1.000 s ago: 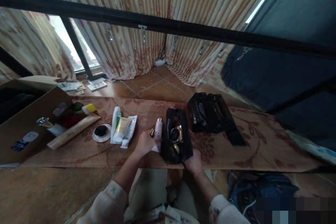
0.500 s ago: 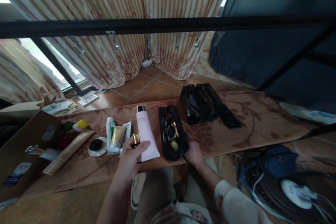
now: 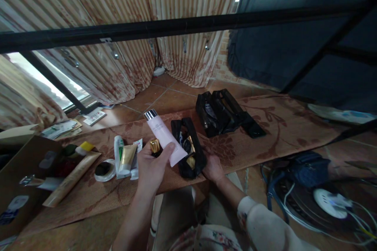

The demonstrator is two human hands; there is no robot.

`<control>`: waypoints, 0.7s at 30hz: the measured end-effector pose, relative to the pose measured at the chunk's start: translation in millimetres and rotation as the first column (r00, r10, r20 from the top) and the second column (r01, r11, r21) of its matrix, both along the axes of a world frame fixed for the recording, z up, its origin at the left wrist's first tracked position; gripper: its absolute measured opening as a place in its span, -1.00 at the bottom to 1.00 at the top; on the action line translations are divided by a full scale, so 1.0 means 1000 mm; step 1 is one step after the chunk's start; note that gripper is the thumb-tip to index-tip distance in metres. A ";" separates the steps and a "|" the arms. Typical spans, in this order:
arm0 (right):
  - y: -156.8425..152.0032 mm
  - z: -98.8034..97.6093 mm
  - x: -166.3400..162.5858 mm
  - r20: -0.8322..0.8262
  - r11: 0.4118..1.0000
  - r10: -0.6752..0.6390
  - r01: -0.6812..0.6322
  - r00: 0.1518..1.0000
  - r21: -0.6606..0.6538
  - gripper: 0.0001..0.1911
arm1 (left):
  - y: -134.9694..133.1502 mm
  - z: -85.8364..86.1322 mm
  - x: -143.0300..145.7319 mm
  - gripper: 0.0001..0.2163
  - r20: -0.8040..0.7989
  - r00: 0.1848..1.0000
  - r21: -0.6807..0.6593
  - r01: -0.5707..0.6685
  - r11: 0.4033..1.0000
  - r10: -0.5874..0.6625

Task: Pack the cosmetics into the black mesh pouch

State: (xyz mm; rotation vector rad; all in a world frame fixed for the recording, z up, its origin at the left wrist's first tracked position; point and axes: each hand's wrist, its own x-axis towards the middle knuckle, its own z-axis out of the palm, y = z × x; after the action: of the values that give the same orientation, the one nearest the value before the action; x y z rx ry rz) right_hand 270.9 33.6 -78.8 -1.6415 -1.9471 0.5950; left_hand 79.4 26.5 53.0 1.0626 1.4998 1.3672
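Note:
My left hand (image 3: 151, 166) is closed around a pale pink squeeze tube (image 3: 165, 137) with a silver cap and a small gold-capped bottle (image 3: 154, 146). The tube tilts, its flat end over the near left edge of an open black mesh pouch (image 3: 200, 159). Inside that pouch lie a gold-framed black item (image 3: 187, 147) and a yellowish round thing (image 3: 191, 162). My right hand (image 3: 213, 168) grips the pouch's right side, its fingertips partly hidden. Left of my left hand lie a gold tube (image 3: 127, 159), a white-and-green tube (image 3: 119, 153) and a round jar (image 3: 105, 170) with a dark top.
A cardboard box (image 3: 35, 157) with a long beige tube (image 3: 72, 180) and other items stands at the left. Black mesh bags (image 3: 220, 111) and a dark phone (image 3: 253, 126) lie behind on the brown cloth. A dark metal bar (image 3: 176, 26) crosses beyond. Cables and a power strip (image 3: 330, 203) sit lower right.
My left hand has shifted the pink tube right and tilted it, bringing its flat end over the pouch. My right hand stays at the pouch. The camera view has turned slightly.

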 end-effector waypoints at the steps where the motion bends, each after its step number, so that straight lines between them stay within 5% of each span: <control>1: 0.000 0.001 0.000 0.009 1.000 -0.003 0.003 1.000 0.001 -0.80 | 0.004 0.003 0.003 -0.75 -0.060 0.998 0.006 0.008 1.000 -0.008; 5: 0.000 0.001 -0.001 0.036 1.000 -0.019 0.019 0.999 -0.005 -0.82 | 0.018 0.003 0.018 -0.76 -0.441 0.894 -0.009 0.081 0.997 -0.076; 9: 0.000 0.000 -0.001 0.016 1.000 -0.026 0.026 1.000 0.012 -0.81 | 0.024 -0.006 0.030 -0.76 -0.829 0.519 -0.190 0.087 0.978 -0.207; 13: 0.001 -0.002 -0.001 0.007 0.999 -0.011 0.011 1.000 0.033 -0.77 | 0.026 -0.005 0.035 -0.75 -0.909 0.233 -0.341 0.065 0.938 -0.346; 17: 0.001 -0.002 -0.001 0.025 1.000 -0.019 0.019 1.000 0.017 -0.78 | 0.029 0.000 0.037 -0.76 -0.909 0.157 -0.379 0.081 0.922 -0.387; 21: 0.000 -0.004 0.000 0.017 1.000 -0.023 0.023 1.000 0.022 -0.77 | 0.029 0.001 0.040 -0.76 -0.903 0.165 -0.382 0.116 0.917 -0.397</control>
State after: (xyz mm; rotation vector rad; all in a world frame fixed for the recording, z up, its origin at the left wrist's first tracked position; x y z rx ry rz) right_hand 270.4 33.7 -82.6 -1.6589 -1.9381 0.5509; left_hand 119.7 55.1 54.1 2.1322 2.0847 0.0285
